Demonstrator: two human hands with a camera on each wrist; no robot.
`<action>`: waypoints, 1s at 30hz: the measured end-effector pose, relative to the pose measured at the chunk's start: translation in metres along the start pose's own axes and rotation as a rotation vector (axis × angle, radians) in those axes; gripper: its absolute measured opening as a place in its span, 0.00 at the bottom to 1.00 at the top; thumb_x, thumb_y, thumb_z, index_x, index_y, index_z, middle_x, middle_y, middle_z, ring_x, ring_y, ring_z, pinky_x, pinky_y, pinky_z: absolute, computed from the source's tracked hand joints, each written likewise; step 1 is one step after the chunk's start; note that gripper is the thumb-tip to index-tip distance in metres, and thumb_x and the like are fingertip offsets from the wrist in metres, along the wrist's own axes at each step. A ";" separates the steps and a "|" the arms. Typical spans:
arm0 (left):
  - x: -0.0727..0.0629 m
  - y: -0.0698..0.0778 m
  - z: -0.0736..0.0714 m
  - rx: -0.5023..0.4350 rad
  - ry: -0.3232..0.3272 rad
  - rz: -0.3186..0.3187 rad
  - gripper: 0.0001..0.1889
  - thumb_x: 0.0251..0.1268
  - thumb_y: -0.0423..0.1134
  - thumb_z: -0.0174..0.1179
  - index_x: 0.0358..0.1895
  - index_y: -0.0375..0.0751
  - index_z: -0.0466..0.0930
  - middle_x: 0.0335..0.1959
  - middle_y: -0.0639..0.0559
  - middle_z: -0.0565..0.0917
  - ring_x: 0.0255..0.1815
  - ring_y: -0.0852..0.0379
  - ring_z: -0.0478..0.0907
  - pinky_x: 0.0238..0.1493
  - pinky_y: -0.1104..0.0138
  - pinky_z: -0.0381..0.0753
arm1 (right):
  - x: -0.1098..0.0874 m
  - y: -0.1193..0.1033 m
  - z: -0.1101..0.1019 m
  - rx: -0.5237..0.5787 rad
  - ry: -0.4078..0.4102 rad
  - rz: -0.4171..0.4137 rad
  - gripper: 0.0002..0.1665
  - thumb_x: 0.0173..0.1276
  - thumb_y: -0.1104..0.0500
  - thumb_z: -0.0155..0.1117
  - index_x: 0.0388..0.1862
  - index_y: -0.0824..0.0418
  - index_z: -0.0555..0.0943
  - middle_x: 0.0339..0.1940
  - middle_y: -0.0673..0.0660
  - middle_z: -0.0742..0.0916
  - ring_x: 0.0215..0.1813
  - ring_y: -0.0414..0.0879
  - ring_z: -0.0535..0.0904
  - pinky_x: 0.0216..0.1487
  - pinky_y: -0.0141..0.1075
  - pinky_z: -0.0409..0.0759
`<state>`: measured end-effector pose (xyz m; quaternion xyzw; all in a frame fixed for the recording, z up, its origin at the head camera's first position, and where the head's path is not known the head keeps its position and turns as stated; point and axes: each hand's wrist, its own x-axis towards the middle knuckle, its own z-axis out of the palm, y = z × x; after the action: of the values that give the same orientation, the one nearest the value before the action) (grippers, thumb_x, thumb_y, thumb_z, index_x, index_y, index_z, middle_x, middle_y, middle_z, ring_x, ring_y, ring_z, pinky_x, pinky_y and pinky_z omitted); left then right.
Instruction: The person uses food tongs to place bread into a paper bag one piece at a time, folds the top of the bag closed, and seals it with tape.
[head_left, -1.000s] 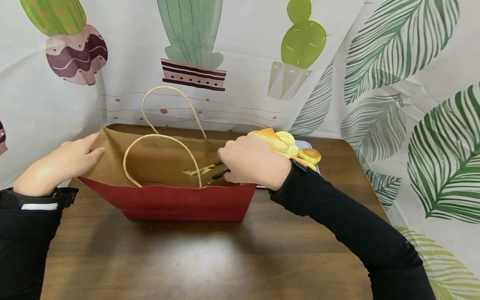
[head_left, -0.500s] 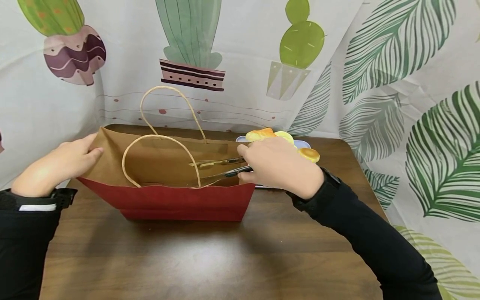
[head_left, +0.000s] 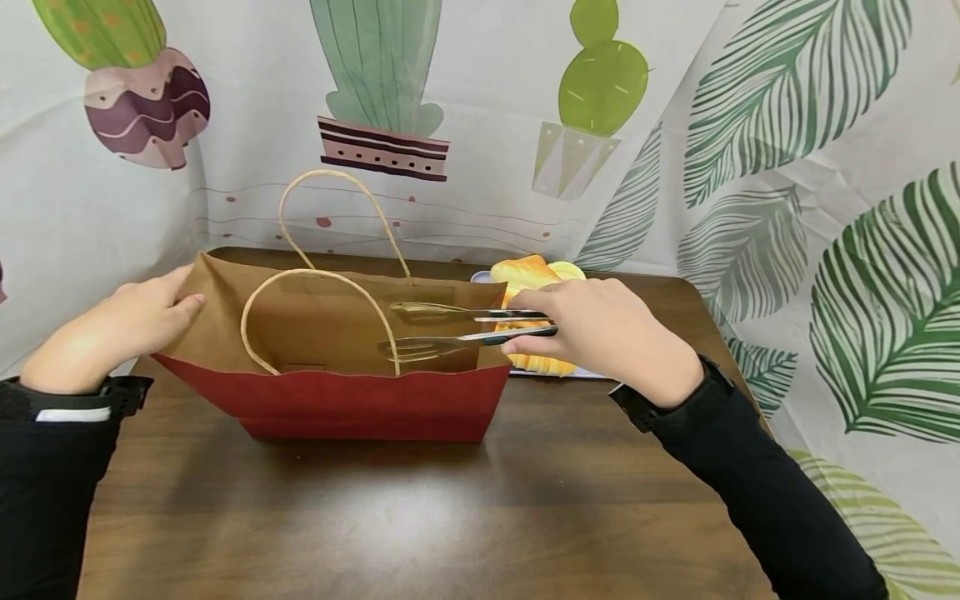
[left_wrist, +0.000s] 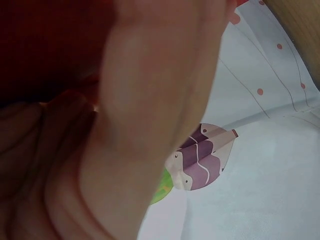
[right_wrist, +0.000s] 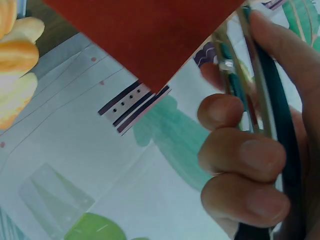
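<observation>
A red paper bag (head_left: 367,408) with a brown inside stands wide-mouthed on the table, its two cord handles (head_left: 327,273) upright. My left hand (head_left: 112,329) grips the bag's left side edge, thumb on the inner face. In my right hand (head_left: 611,337) is a pair of metal tongs (head_left: 468,340) with dark grips, fingers curled round both arms. The tong tips are spread apart over the bag's mouth with nothing between them. The right wrist view shows the tongs (right_wrist: 267,80) beside the bag's red corner (right_wrist: 155,45).
Behind and right of the bag, several bread pieces (head_left: 540,364) lie on a pale tray (head_left: 592,374), partly hidden by my right hand. The wooden table (head_left: 405,517) stretches in front. A cactus-print cloth (head_left: 495,167) hangs along the back.
My right hand has drawn the tongs rightward and up out of the bag, so more of their length shows. My left hand stays on the bag's edge.
</observation>
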<state>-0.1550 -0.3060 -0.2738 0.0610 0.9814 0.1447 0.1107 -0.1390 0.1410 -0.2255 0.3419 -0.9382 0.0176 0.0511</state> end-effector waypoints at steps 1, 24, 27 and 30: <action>0.000 0.000 0.000 0.000 0.001 0.001 0.30 0.74 0.38 0.35 0.69 0.20 0.41 0.59 0.13 0.57 0.58 0.13 0.54 0.58 0.31 0.55 | -0.002 0.003 0.001 0.006 0.016 -0.002 0.22 0.57 0.38 0.67 0.46 0.47 0.83 0.27 0.43 0.84 0.23 0.41 0.74 0.17 0.34 0.65; 0.002 -0.007 0.004 -0.010 0.001 -0.008 0.30 0.74 0.40 0.34 0.71 0.24 0.40 0.60 0.14 0.58 0.58 0.13 0.53 0.58 0.30 0.54 | -0.065 0.077 0.025 0.186 0.186 0.218 0.22 0.60 0.44 0.67 0.53 0.48 0.80 0.28 0.47 0.82 0.25 0.41 0.69 0.28 0.35 0.68; 0.002 -0.007 0.004 -0.013 0.004 -0.011 0.30 0.74 0.40 0.34 0.71 0.25 0.40 0.60 0.14 0.58 0.58 0.13 0.53 0.57 0.29 0.54 | -0.072 0.085 0.028 0.192 0.185 0.272 0.22 0.61 0.44 0.67 0.52 0.47 0.80 0.27 0.49 0.81 0.26 0.43 0.69 0.27 0.37 0.67; 0.002 -0.007 0.004 -0.016 0.003 -0.016 0.30 0.74 0.40 0.34 0.71 0.25 0.41 0.60 0.14 0.58 0.58 0.14 0.53 0.57 0.29 0.55 | -0.076 0.092 0.033 0.182 0.180 0.309 0.22 0.61 0.44 0.67 0.53 0.48 0.79 0.25 0.50 0.80 0.25 0.45 0.69 0.26 0.37 0.65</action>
<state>-0.1564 -0.3113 -0.2795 0.0521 0.9808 0.1518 0.1111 -0.1434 0.2577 -0.2667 0.1943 -0.9656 0.1406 0.1002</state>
